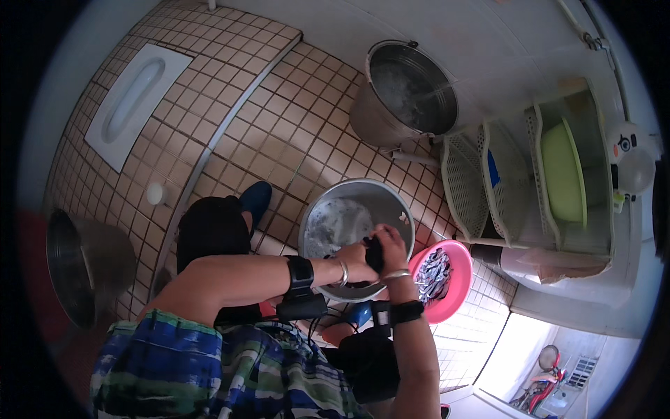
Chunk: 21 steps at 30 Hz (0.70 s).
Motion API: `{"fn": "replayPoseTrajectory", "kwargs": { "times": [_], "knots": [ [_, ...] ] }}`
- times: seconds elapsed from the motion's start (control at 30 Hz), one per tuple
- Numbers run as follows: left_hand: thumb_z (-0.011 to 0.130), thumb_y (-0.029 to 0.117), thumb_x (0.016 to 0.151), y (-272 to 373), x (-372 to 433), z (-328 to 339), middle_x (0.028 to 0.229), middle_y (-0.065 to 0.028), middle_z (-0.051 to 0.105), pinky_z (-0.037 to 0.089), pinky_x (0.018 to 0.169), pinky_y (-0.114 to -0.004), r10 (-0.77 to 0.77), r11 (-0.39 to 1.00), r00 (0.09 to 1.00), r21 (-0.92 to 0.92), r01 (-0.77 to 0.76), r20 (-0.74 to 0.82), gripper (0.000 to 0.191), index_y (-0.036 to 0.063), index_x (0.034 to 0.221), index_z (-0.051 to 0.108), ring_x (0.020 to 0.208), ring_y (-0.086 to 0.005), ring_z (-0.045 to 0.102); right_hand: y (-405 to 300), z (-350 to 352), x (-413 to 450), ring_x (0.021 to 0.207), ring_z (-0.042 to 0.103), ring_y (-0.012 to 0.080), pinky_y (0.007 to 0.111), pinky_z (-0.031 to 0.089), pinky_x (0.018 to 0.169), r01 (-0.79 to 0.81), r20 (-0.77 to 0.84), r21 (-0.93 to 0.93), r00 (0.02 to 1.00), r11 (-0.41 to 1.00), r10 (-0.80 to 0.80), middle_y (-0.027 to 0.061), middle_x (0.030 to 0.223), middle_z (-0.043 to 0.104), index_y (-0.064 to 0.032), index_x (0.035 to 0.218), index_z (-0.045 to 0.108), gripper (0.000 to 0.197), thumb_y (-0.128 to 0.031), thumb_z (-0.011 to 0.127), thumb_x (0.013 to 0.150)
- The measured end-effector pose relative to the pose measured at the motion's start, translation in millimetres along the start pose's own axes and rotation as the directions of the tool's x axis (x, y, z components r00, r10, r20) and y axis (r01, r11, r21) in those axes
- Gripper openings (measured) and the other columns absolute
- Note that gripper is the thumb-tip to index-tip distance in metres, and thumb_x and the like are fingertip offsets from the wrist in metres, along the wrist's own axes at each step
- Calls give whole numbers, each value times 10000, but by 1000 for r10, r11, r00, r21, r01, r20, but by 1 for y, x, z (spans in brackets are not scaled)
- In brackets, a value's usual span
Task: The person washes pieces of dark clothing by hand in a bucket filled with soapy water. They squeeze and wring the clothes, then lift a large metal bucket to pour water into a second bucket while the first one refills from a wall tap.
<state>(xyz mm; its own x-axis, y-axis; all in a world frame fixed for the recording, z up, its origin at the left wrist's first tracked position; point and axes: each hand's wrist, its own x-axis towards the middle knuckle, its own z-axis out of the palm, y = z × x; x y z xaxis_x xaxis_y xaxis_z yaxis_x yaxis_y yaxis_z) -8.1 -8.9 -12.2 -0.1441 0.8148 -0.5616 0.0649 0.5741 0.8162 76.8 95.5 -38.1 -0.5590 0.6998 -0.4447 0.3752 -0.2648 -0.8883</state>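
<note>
A dark, wet-looking cloth is bunched between my two hands above a grey metal basin. My left hand grips it from the left, and my right hand is closed around its right side. Foamy, greyish water lies in the basin. More dark material shows low in the basin beneath my hands, mostly hidden by them. Just right of the basin stands a pink plastic basin with striped fabric heaped in it.
A large metal bucket holding foamy water stands beyond the basin. To the right is a plastic rack with a green basin. Another metal bucket is at left, near a raised tiled step with a squat toilet.
</note>
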Motion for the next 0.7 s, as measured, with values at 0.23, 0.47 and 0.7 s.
{"fn": "replayPoseTrajectory", "kwargs": {
  "times": [0.23, 0.47, 0.7],
  "knots": [
    [658, 225, 640, 29, -29, -22, 700, -80, 557, 439, 491, -234, 291, 517, 775, -773, 367, 562, 365, -16, 878, 521, 584, -142, 551, -65, 3, -56, 1020, 462, 313, 458, 382, 857, -125, 319, 729, 932, 673, -172, 123, 1144, 455, -115, 1251, 269, 555, -358, 479, 799],
    [667, 188, 592, 34, -49, -18, 717, -84, 544, 465, 466, -261, 291, 566, 927, -824, 32, 236, 377, -15, 867, 508, 608, -168, 553, -87, 4, -60, 628, 501, 176, 321, 474, 567, -35, 271, 528, 954, 849, -129, 94, 786, 487, -6, 1086, 439, 298, -79, 448, 797],
    [659, 233, 530, 27, -36, -10, 622, -84, 558, 450, 507, -285, 108, 841, 974, -541, 17, 199, 287, 9, 676, 556, 573, -188, 559, -80, 16, -46, 478, 469, 140, 251, 399, 435, -37, 117, 232, 993, 972, 10, 61, 644, 483, -18, 797, 471, 190, -198, 451, 856]
  ]
}}
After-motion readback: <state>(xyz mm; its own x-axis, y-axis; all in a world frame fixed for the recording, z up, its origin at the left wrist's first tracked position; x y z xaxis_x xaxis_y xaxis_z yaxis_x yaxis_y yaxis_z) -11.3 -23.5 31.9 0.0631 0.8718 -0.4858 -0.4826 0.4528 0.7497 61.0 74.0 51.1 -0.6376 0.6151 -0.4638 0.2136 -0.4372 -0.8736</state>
